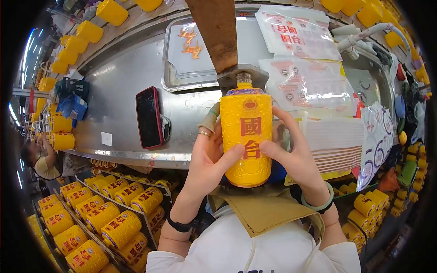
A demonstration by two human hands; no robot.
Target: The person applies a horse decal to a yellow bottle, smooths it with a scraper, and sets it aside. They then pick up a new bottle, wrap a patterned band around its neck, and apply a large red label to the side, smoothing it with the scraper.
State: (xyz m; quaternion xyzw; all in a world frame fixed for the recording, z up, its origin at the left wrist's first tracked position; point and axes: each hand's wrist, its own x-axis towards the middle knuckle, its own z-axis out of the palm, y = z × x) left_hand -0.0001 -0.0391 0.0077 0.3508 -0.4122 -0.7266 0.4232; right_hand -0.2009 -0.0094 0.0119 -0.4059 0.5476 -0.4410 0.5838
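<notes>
While the yellow bottle (246,136) stands upright, its neck seemingly touching the metal fixture (236,75) just above, the left hand (207,161) and the right hand (296,159) clasp its left and right sides.

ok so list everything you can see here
bottle: one, yellow with red characters, upright under the post
post: one, rust-brown, above the bottle's neck
table: one, steel, ahead
phone: one, black in a red case, flat on the table
tray: one, steel, back of the table
label sheets: several, clear with red print, table's right side
racked bottles: many, yellow, shelves at lower left
person: one, far left
left hand: fingers round the bottle, ring, black wristband
right hand: fingers round the bottle, green bangle
</notes>
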